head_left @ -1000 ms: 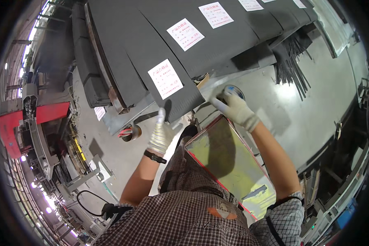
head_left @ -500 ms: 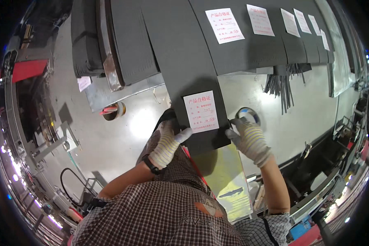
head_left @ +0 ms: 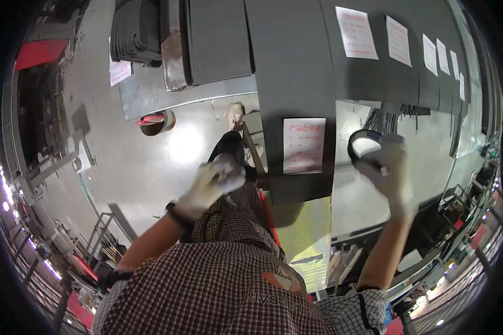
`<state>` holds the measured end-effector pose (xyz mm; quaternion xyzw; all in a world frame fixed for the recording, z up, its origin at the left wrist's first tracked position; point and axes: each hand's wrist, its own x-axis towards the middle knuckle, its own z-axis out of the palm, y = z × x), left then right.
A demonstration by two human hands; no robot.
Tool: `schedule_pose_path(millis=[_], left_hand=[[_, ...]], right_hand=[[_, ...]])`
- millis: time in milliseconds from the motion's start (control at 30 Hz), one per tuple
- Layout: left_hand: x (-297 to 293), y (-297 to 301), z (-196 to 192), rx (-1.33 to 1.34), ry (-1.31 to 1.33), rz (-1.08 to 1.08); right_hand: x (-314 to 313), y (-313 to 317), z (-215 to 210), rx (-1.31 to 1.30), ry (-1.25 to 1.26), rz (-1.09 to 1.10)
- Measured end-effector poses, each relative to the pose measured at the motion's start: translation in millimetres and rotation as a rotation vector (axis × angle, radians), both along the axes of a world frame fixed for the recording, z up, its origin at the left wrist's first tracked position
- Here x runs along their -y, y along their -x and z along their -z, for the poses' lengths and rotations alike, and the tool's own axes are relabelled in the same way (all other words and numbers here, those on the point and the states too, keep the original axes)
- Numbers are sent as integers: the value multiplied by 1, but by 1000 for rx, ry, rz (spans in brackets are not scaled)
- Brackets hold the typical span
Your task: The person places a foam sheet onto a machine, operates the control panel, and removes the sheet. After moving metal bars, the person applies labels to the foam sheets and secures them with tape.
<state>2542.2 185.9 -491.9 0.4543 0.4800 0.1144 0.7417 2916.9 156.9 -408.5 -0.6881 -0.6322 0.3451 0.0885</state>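
Note:
A long dark grey sheet (head_left: 293,67) runs toward me and juts past the table edge, with a white paper slip (head_left: 303,146) printed in red near its close end. My left hand (head_left: 215,181), in a pale glove, is left of that end and apart from it, its fingers smeared by motion. To the right of the sheet is my gloved right hand (head_left: 383,167), also blurred. Right beside its fingers shows a round black-rimmed thing (head_left: 365,146), white inside; whether the hand grips it I cannot tell.
More dark sheets with paper slips (head_left: 356,32) lie at the far right, dark strips (head_left: 383,118) hanging below them. A sheet stack (head_left: 221,44) stands far left. A round can (head_left: 157,123) holds red-handled things on the floor. Below the sheet is a yellowish panel (head_left: 302,234).
Both hands have come off the sheet's close end, the left moving left and the right moving right and farther out. The view has shifted.

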Motion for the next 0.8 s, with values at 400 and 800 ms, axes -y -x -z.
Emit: schedule_pose_path(millis=[400,800], left_hand=[[16,-133,186,121,-268,287],[4,-35,-16,244,-377,68]], right_hand=[[14,150,19,218,-170,182],[20,164,41,186,-298,265]])
